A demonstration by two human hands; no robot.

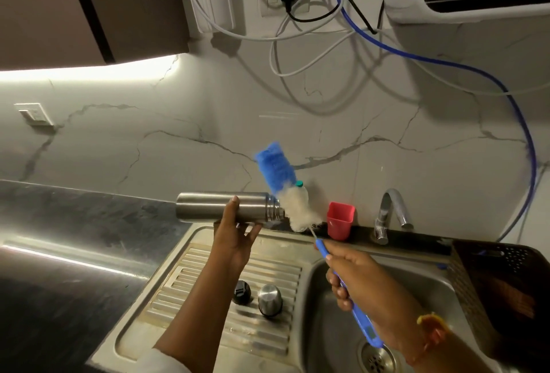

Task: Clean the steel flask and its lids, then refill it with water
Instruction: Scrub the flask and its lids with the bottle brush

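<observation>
Head view, steel flask [220,206] horizontal, uncapped, shiny

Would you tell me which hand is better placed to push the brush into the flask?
Probably the right hand: it grips the brush handle, bristles beside the open mouth of the flask; the left hand holds it.

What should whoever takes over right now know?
Left hand grips the flask, level, mouth toward the brush.
Right hand holds the brush by its handle; head outside, beside the mouth.
Black stopper and steel cap stand on the drainboard.
Done: lids off. Cannot tell whether the inside is scrubbed yet.
Left: brush inside, wash lids, rinse, refill.
</observation>
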